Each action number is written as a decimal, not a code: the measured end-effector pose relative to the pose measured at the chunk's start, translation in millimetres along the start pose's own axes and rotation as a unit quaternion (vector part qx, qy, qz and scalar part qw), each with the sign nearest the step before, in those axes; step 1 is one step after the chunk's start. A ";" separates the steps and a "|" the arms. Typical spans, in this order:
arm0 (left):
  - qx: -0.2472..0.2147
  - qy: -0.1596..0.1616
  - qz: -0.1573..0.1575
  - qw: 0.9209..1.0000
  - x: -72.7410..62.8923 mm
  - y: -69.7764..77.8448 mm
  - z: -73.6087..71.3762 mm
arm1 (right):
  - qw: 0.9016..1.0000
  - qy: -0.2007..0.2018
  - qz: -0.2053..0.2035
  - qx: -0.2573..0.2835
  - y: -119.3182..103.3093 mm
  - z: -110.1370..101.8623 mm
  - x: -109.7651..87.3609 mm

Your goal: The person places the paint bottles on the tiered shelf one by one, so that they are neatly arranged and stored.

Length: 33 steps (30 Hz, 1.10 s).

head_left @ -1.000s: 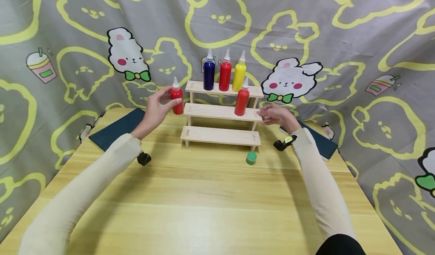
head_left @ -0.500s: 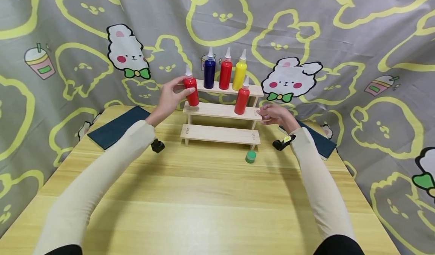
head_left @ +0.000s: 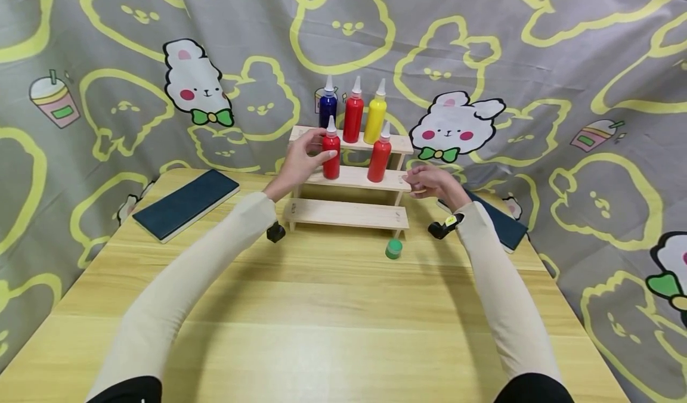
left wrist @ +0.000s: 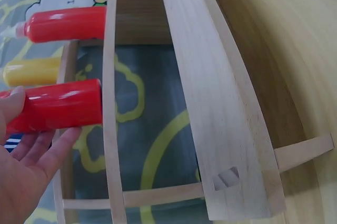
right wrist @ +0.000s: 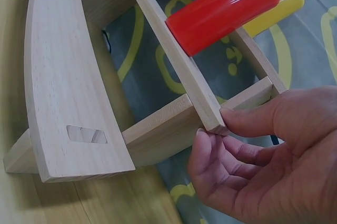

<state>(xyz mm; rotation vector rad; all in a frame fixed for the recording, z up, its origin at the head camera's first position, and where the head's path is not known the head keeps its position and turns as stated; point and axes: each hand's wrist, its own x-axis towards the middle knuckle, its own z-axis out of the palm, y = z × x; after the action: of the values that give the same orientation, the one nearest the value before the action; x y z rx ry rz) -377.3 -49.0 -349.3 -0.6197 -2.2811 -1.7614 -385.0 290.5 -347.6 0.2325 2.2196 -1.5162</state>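
A three-step wooden rack (head_left: 346, 213) stands on the table. My left hand (head_left: 297, 164) grips a red squeeze bottle (head_left: 331, 160) with a white pointed nozzle, upright over the middle shelf. In the left wrist view the base of this red bottle (left wrist: 68, 107) is right at that shelf's edge. At the shelf's right end, my right hand (head_left: 432, 183) pinches the corner; the right wrist view shows the thumb above and curled fingers below. Another red bottle (head_left: 379, 161) stands on the same shelf. Blue (head_left: 328, 108), red (head_left: 353, 118) and yellow (head_left: 375, 120) bottles line the top shelf.
A small green-lidded pot (head_left: 394, 249) sits before the rack's right front leg. Dark notebooks lie at the left (head_left: 185, 205) and right (head_left: 496, 221). A patterned curtain (head_left: 257, 27) hangs close behind the rack.
My left hand has carried the red bottle rightward, from beside the rack to the middle shelf, left of the other red bottle. The right hand keeps its pinch on the shelf end.
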 end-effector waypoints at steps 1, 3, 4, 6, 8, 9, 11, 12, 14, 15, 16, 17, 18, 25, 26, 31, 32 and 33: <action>0.001 -0.004 0.001 1.000 0.5 0.4 2.8 | 1.000 0.002 0.003 -0.003 -0.3 0.1 -0.6; 0.004 -0.012 0.003 1.000 1.3 1.8 8.1 | 1.000 0.008 0.007 -0.009 -1.1 -0.5 -1.5; 0.007 -0.015 0.005 1.000 1.7 2.7 10.7 | 1.000 0.011 0.007 -0.011 -1.7 -1.2 -2.5; 0.014 -0.017 0.013 1.000 3.1 3.4 15.5 | 1.000 0.012 0.002 -0.014 -2.0 -3.4 -4.2; 0.017 -0.013 0.020 1.000 4.4 3.0 20.2 | 1.000 0.007 -0.009 -0.012 -1.2 -5.8 -6.2; 0.017 -0.011 0.022 1.000 4.6 2.7 22.4 | 1.000 0.001 -0.014 -0.008 -0.4 -7.0 -7.4; 0.019 -0.008 0.025 0.999 4.7 1.8 26.4 | 1.000 -0.010 -0.020 0.004 1.5 -8.5 -9.5; 0.020 -0.007 0.025 0.999 4.5 1.4 28.2 | 1.000 -0.015 -0.021 0.012 2.6 -9.1 -10.3; 0.021 -0.006 0.029 0.999 4.2 0.6 31.7 | 0.999 -0.017 -0.019 0.019 4.6 -9.5 -11.1; 0.022 -0.006 0.031 0.999 3.9 0.3 33.4 | 1.000 -0.014 -0.018 0.021 5.3 -9.5 -11.2; 0.023 -0.005 0.035 0.999 3.7 0.0 34.9 | 1.000 -0.010 -0.018 0.020 6.0 -9.2 -11.1; 0.025 -0.004 0.038 0.999 3.3 -0.7 36.3 | 1.000 -0.008 -0.019 0.019 6.6 -8.9 -10.9; 0.028 -0.002 0.039 0.999 2.7 -1.3 37.4 | 1.000 -0.006 -0.020 0.015 7.1 -8.6 -10.6; 0.035 0.003 0.048 0.998 3.0 -1.8 41.9 | 0.999 0.005 -0.034 -0.024 9.2 -10.3 -10.5; 0.035 0.001 0.050 0.998 3.9 -1.4 42.1 | 0.999 0.007 -0.040 -0.035 9.0 -11.5 -10.9; 0.058 -0.009 0.042 0.997 5.5 0.2 36.8 | 0.993 0.010 -0.059 -0.100 0.1 -7.1 -22.9; 0.071 -0.008 0.044 0.996 3.9 1.2 33.8 | 0.992 0.012 -0.063 -0.112 0.1 -5.5 -23.0; 0.087 -0.009 0.047 0.995 1.8 2.2 29.5 | 0.990 0.017 -0.065 -0.122 0.0 -3.0 -22.8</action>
<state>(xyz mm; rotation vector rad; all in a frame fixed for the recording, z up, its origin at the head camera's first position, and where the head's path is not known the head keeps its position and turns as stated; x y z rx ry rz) -375.0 -20.0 -354.7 -0.7000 -2.3430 -1.5019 -365.5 295.7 -336.6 0.0379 2.4622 -1.2949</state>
